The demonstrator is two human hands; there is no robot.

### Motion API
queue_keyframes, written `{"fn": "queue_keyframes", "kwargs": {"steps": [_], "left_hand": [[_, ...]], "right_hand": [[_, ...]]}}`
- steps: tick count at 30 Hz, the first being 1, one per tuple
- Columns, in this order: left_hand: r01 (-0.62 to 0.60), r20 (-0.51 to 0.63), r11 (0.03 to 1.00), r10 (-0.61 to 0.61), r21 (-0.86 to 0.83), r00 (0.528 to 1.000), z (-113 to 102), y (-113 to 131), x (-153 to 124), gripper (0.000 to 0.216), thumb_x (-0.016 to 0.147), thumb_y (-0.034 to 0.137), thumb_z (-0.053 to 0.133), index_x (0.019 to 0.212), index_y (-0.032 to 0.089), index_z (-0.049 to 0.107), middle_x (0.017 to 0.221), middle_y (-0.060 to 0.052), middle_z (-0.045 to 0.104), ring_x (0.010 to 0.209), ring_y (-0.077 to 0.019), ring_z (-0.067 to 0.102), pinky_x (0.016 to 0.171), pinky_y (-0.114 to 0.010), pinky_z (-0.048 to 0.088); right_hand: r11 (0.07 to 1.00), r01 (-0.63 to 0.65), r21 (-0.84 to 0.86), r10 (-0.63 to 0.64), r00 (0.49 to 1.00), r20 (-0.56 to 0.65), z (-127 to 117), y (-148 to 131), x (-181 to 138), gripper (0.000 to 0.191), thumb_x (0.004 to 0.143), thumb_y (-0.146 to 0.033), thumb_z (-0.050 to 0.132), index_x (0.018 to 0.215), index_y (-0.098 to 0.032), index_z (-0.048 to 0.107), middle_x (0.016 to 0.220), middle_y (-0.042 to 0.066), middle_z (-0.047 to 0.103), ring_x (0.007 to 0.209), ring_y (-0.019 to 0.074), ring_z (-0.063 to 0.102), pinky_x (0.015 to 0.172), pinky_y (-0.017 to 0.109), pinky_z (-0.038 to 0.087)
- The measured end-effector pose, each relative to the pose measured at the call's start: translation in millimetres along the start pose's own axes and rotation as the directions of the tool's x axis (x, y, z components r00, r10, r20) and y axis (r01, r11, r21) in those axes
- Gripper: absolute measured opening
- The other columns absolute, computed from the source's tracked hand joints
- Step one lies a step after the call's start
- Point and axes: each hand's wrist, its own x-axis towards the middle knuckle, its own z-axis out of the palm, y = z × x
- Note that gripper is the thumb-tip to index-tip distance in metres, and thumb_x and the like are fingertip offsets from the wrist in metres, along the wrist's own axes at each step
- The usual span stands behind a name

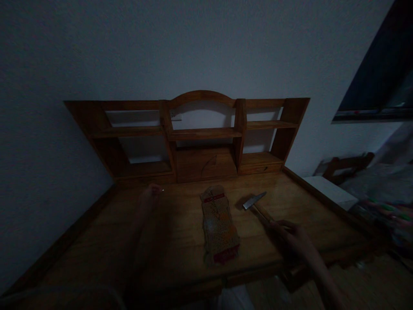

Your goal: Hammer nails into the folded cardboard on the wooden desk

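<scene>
The room is dim. My right hand (288, 234) is closed around the wooden handle of a hammer (254, 201), whose metal head hangs just above the wooden desk (180, 232). My left hand (151, 193) reaches to the back left of the desktop with fingers pinched on a tiny shiny thing, possibly a nail (162, 190). Between both hands a patterned orange packet (219, 224) with red bands lies flat on the desk.
A wooden hutch (200, 133) with open shelves stands at the back of the desk against a white wall. To the right sit a white slab (331, 191), a wooden chair frame (346, 165) and colourful cloth (390, 213).
</scene>
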Motion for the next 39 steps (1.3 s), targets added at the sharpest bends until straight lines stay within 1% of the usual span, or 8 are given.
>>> {"fn": "queue_keyframes", "kwargs": {"steps": [4,7,9,12,15,20,29,39], "left_hand": [[0.063,0.358,0.916,0.091,-0.397,0.929,15,31,-51,0.033,0.076,0.038,0.061,0.103,0.019,0.065,0.095,-0.007,0.069,0.082,-0.0202,0.064,0.064,-0.027,0.051],[0.174,0.427,0.886,0.029,-0.43,0.904,38,57,-109,0.025,0.076,0.038,0.063,0.092,0.02,0.069,0.089,-0.005,0.07,0.078,-0.0194,0.066,0.067,-0.028,0.053],[0.208,0.413,0.869,-0.005,-0.448,0.911,57,66,-140,0.02,0.076,0.036,0.063,0.085,0.019,0.069,0.087,-0.005,0.071,0.082,-0.0196,0.066,0.074,-0.028,0.054],[0.26,0.35,0.843,-0.092,-0.471,0.932,88,70,-165,0.02,0.074,0.037,0.065,0.079,0.018,0.067,0.083,-0.005,0.071,0.081,-0.0201,0.067,0.072,-0.028,0.055],[0.256,0.254,0.838,-0.146,-0.481,0.956,111,73,-171,0.022,0.076,0.037,0.063,0.083,0.017,0.067,0.088,-0.006,0.071,0.084,-0.0197,0.067,0.077,-0.028,0.054],[0.144,0.158,0.934,-0.096,-0.327,0.983,131,76,-177,0.024,0.08,0.039,0.058,0.089,0.021,0.07,0.09,-0.004,0.072,0.082,-0.0202,0.067,0.075,-0.03,0.054],[-0.003,0.093,0.995,0.012,-0.097,0.996,133,73,-177,0.022,0.085,0.035,0.054,0.094,0.024,0.07,0.087,-0.003,0.072,0.074,-0.0185,0.068,0.07,-0.027,0.053],[-0.034,0.104,0.994,0.045,-0.107,0.994,136,70,-175,0.022,0.085,0.034,0.053,0.095,0.023,0.07,0.089,-0.004,0.072,0.075,-0.0182,0.068,0.069,-0.027,0.053]], "right_hand": [[0.999,-0.01,-0.036,0.01,1.0,-0.003,1,3,2,0.047,0.074,-0.06,0.053,0.087,-0.018,0.071,0.078,0.004,0.073,0.08,0.0261,0.066,0.062,0.028,0.046],[0.999,-0.025,-0.049,0.024,1.0,-0.015,1,7,3,0.048,0.073,-0.061,0.054,0.088,-0.018,0.07,0.077,0.004,0.072,0.077,0.0258,0.066,0.059,0.028,0.044],[0.999,-0.026,-0.041,0.025,1.0,-0.016,1,7,3,0.049,0.072,-0.061,0.054,0.088,-0.018,0.07,0.077,0.004,0.073,0.077,0.0262,0.066,0.059,0.028,0.045],[0.999,-0.018,-0.026,0.018,1.0,-0.004,0,6,3,0.046,0.073,-0.06,0.054,0.088,-0.019,0.07,0.081,0.004,0.073,0.082,0.0267,0.066,0.064,0.029,0.047],[0.999,-0.029,-0.039,0.029,1.0,-0.001,-1,5,2,0.045,0.074,-0.059,0.053,0.089,-0.02,0.069,0.082,0.004,0.073,0.084,0.0267,0.066,0.066,0.029,0.047],[0.999,-0.028,-0.038,0.028,1.0,-0.002,1,10,4,0.046,0.074,-0.06,0.053,0.089,-0.019,0.068,0.08,0.004,0.073,0.08,0.0262,0.066,0.063,0.029,0.047],[0.999,-0.026,-0.034,0.025,1.0,-0.013,2,4,1,0.048,0.075,-0.061,0.052,0.089,-0.019,0.068,0.08,0.004,0.072,0.079,0.0253,0.066,0.062,0.028,0.046],[0.999,0.037,-0.005,-0.037,0.998,-0.041,4,7,1,0.045,0.074,-0.059,0.053,0.085,-0.019,0.071,0.078,0.004,0.073,0.077,0.0256,0.066,0.06,0.028,0.046]]}}
